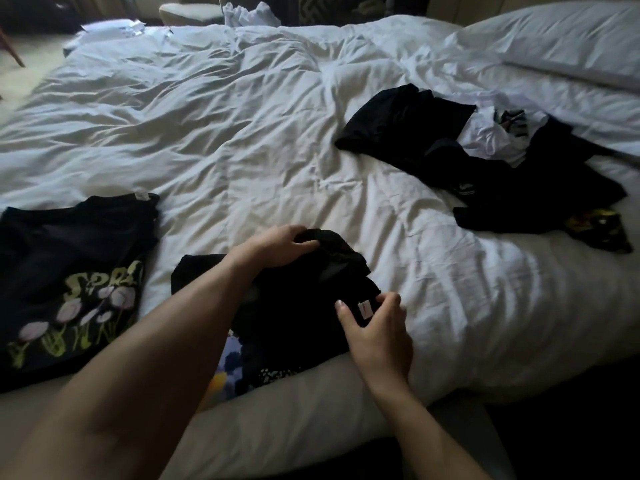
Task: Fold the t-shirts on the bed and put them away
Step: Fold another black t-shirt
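A black t-shirt (294, 306) lies at the near edge of the bed (242, 150), a colourful print showing at its lower edge. My left hand (277, 247) grips the bunched fabric at its far end. My right hand (377, 330) pinches the shirt's right edge beside a small white label. To the left lies a folded black t-shirt (69, 271) with a yellow-green flower print. A heap of unfolded black and white t-shirts (485, 157) sits at the right of the bed.
A rumpled white duvet covers the bed. White pillows (561, 39) lie at the far right. A chair with white cloth (242, 12) stands beyond the bed, and papers (114, 27) lie at the far left corner.
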